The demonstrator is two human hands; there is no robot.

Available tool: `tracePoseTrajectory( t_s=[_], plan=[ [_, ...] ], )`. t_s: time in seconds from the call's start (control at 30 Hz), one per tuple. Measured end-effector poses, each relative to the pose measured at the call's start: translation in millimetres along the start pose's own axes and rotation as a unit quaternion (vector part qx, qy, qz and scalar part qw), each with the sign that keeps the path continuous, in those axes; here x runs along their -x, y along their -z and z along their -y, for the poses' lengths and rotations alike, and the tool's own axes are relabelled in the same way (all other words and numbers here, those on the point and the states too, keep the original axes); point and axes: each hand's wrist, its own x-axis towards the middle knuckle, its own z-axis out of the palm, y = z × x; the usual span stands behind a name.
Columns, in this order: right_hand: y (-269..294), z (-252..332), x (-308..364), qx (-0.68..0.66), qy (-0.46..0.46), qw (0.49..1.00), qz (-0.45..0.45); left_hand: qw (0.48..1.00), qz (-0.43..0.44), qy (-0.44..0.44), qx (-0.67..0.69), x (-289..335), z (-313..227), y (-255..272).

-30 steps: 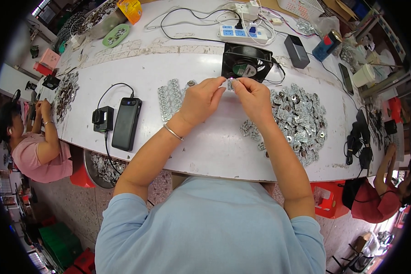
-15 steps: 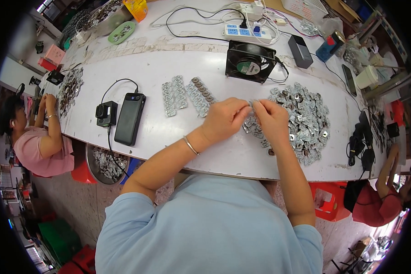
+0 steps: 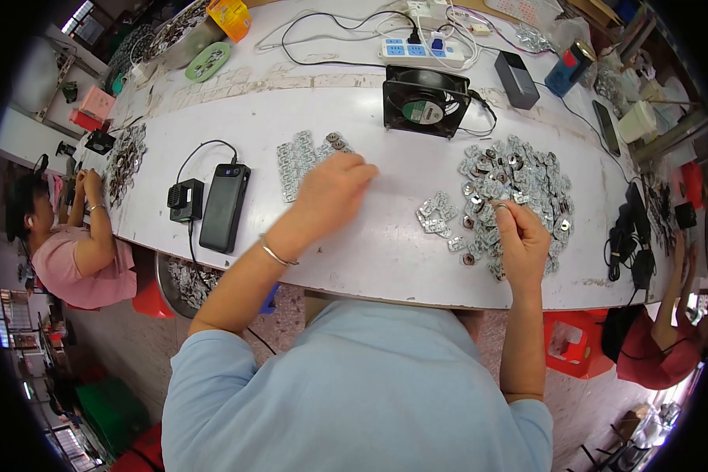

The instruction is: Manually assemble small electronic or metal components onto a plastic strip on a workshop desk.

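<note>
My left hand is over the neat rows of small silvery metal parts, covering the nearer end of the right-hand row. Brown round pieces show at the far end of that row. Motion smears its fingers, so what they hold is hidden. At the left edge of a big heap of loose metal parts, my right hand has thumb and forefinger pinched on a small metal part. A few more loose parts lie between the two hands, left of the heap.
A black fan stands beyond the hands. To the left lie a black power bank and a small black device joined by a cable. A power strip sits farther back. Co-workers sit at the left and right.
My hands were together in front of the heap, fingertips meeting. They have parted: the left moved left over the rows, the right moved right and nearer onto the heap.
</note>
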Motion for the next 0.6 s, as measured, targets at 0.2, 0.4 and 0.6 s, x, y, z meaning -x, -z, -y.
tracePoseTrajectory(
  t_s=[0.2,0.4,0.6],
  plan=[
    [-3,-1,2,-0.021,-0.017,0.999,0.027,0.991,0.101,-0.041,-0.074,12,26,17],
    [-11,-1,2,-0.033,0.012,0.998,0.056,0.988,0.113,-0.078,-0.069,7,25,23],
    [-20,4,3,-0.055,0.015,0.996,0.07,0.988,0.096,-0.112,-0.055,9,33,29]
  ],
)
